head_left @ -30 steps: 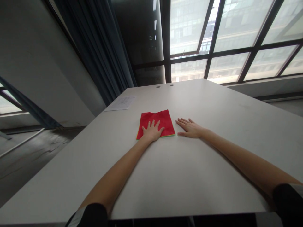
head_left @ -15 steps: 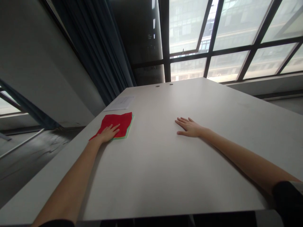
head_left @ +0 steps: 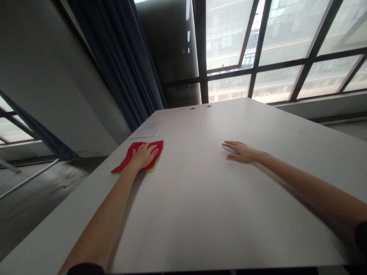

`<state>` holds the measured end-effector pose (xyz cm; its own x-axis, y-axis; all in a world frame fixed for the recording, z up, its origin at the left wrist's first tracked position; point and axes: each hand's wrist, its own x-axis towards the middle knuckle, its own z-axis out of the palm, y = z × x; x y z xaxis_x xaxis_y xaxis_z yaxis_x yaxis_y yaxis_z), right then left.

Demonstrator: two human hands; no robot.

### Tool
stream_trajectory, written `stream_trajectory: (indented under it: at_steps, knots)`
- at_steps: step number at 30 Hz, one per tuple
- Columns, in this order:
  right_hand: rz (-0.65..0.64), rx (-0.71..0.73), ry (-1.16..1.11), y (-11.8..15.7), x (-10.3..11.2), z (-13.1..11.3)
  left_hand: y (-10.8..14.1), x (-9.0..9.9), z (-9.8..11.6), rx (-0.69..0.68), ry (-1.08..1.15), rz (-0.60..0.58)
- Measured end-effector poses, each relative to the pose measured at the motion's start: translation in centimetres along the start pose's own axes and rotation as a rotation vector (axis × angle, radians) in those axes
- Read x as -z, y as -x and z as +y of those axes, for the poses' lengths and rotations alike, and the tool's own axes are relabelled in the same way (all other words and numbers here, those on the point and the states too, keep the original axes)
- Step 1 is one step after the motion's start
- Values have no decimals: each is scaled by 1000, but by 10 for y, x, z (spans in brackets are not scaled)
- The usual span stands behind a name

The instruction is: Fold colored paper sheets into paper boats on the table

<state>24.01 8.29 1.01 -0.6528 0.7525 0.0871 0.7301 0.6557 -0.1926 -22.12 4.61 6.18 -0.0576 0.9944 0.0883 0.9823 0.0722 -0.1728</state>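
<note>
A small stack of thin, cloth-like sheets lies on the left part of the white table. Red is the top sheet, with wavy edges; green and yellow edges peek out beneath it. On the red sheet rests my left hand, fingers spread and covering its middle. My right hand is at or just above the bare tabletop, right of centre, palm down with its fingers stretched out and holding nothing.
Behind the stack a printed white paper lies near the left edge. Two round dark holes mark the far end of the table. A blue curtain hangs beyond at the left, and framed windows stand at the back.
My left hand has slid up and right on the red sheet, toward its middle. My right hand has shifted slightly right. The view has tilted a little.
</note>
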Motion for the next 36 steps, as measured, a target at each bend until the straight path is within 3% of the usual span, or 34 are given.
stream_trajectory:
  at_steps: [2, 6, 8, 11, 20, 29, 36]
  knots:
    - [9, -45, 3, 4, 1, 18, -1, 6, 37, -129, 43, 72]
    - [-8, -62, -8, 12, -2, 35, 3, 4, 116, -455, 95, 19]
    - [13, -51, -3, 14, -5, 36, 4, 0, 145, -509, 149, -27]
    - [80, -69, 1, 16, -9, 35, 2, -7, 169, -489, 200, -65]
    - [143, -48, -12, 20, -17, 42, 8, -19, 175, -486, 185, -130]
    - [51, -75, 7, 27, -9, 29, 8, -18, 172, -491, 205, -111]
    - [66, -84, 8, 27, -6, 25, 7, -17, 170, -492, 215, -100]
